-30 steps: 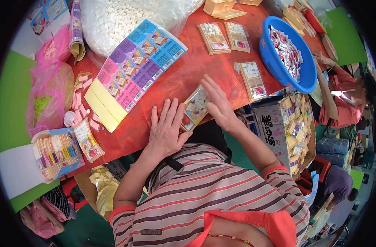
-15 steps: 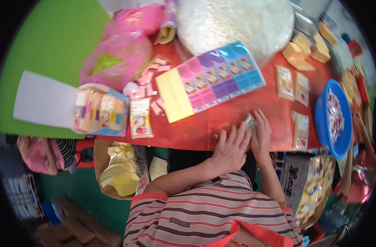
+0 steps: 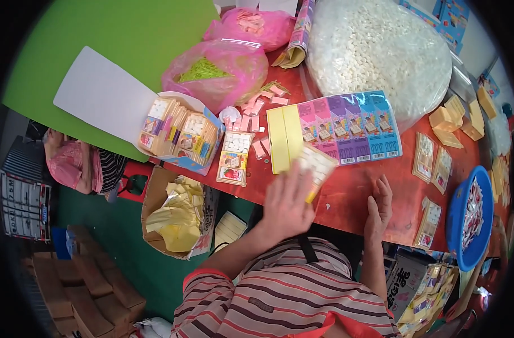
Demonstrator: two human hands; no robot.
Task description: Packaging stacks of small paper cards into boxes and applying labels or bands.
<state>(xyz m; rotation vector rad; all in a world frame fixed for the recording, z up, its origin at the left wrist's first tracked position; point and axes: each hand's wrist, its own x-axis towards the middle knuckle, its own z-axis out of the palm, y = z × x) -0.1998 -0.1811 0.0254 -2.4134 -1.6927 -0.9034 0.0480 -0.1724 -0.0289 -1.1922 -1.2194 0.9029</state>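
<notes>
My left hand [image 3: 291, 200] is closed on a small flat plastic pack [image 3: 318, 164] of white pieces with a yellow label edge. The pack is tilted just above the red table, overlapping the lower edge of a sticker sheet [image 3: 347, 127] in pink, purple and blue. My right hand [image 3: 379, 211] rests near the table's front edge, fingers loosely bent and apart, with nothing in it. A similar filled pack [image 3: 234, 159] lies left of my left hand. Beyond it, a display box [image 3: 207, 165] with its white lid raised holds several such packs in rows.
Pink bags [image 3: 212, 79] and a large clear bag of white pieces [image 3: 375, 50] stand at the back. Small pink pieces [image 3: 250, 123] lie loose. Right are more packs [image 3: 423, 158], empty trays [image 3: 448, 121] and a blue basin [image 3: 458, 248]. A carton of yellow scraps [image 3: 155, 191] stands below; another person sits left.
My hands were together over the table; now they are apart. My left hand has lifted the pack and moved left, while the right stays by the edge. The whole view has shifted.
</notes>
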